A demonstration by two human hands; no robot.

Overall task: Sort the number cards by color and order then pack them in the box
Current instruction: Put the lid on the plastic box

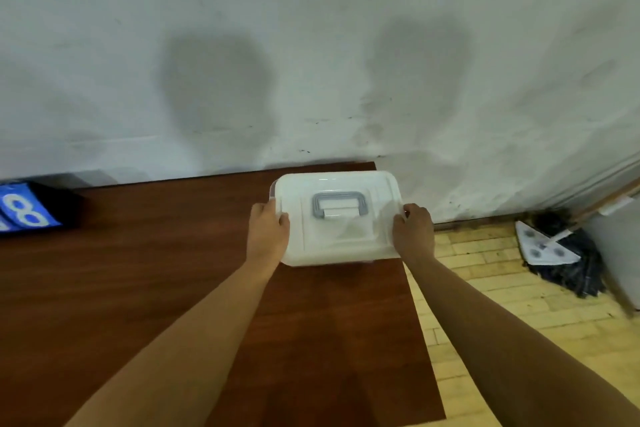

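Observation:
A white plastic box [341,243] with a closed lid and a grey handle [338,203] sits at the far right corner of the brown wooden table [138,270]. My left hand [268,230] grips its left side, fingers curled over the lid's edge. My right hand [414,229] grips its right side the same way. At the far left edge of the view lies a blue card [22,210] with a white figure 8 on it, partly cut off. Whatever is inside the box is hidden.
A stained white wall [311,62] runs right behind the table. The table's right edge drops to a yellow brick-patterned floor [485,288]. A dark mop head [568,263] with a white plate leans in the right corner.

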